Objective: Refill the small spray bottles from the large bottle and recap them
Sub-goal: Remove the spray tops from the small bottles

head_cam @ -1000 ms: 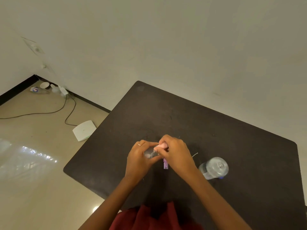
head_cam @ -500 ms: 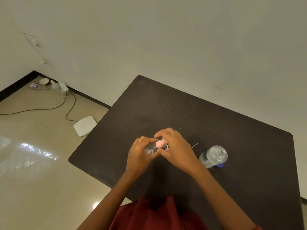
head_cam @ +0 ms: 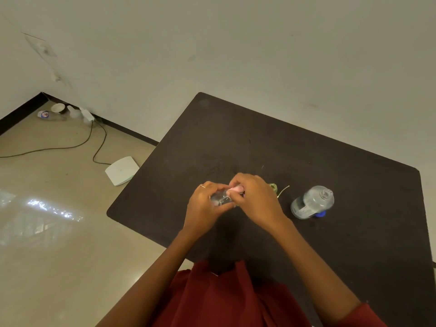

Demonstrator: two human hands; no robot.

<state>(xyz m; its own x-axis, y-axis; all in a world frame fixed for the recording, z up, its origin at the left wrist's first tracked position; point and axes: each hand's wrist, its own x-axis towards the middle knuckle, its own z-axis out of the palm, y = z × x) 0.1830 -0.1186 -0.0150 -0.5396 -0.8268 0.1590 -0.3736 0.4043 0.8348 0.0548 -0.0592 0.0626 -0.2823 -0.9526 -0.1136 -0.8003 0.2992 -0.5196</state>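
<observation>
Left hand (head_cam: pixel 204 204) grips the small bottle (head_cam: pixel 220 199) above the tabletop (head_cam: pixel 330 161); right hand (head_cam: pixel 253 199) pinches its pink cap (head_cam: pixel 236 190). Recapping goes best held upright, twisting squarely. Large bottle (head_cam: pixel 311 202) stands open, right.

Dark red short-sleeved garment (head_cam: pixel 226 300), bare forearms, thin ring (head_cam: pixel 203 186) on left hand (head_cam: pixel 204 204)

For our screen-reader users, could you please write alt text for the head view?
Over a dark table, the left hand holds a small clear spray bottle while the right hand grips its pink cap. The large bottle stands uncapped at right.
</observation>
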